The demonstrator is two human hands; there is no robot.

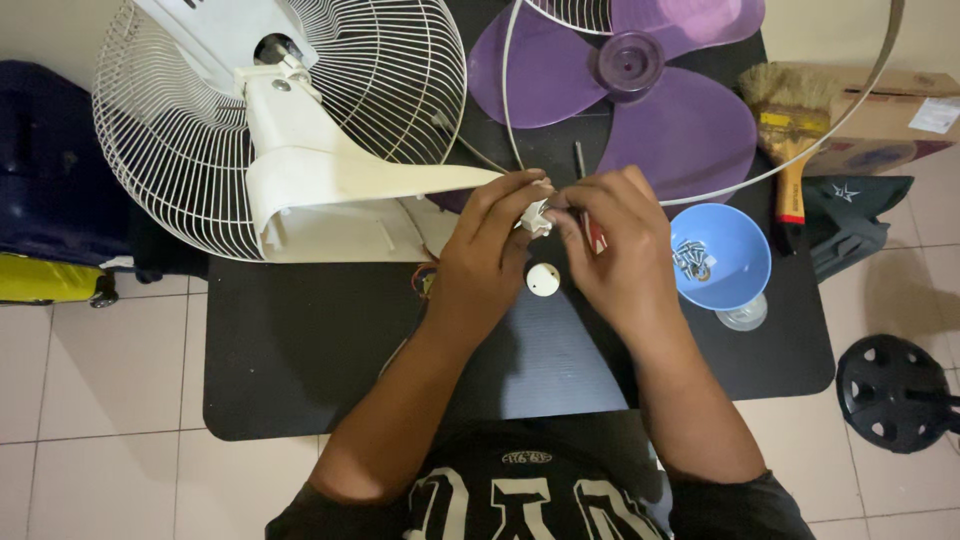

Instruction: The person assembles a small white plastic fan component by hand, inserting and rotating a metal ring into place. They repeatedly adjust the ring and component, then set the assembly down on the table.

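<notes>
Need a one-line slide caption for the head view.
Both hands, left hand and right hand, hold a small white part above a black mat beside a dismantled fan.

- My hands [490,255] [610,250] hide most of the small white part [537,215]; I can't tell its shape.
- Wire guard [180,150] and purple blade [640,90] run off the top edge.
- Bowl's [735,275] contents too small to tell.

Both forearms are bare right down to the left hand [487,252] and right hand [615,248], no watch, rings or gloves in sight. Up top there's a dark short-sleeved T-shirt [600,500], big pale block lettering across the chest, a small pale emblem at the neckline.
</notes>
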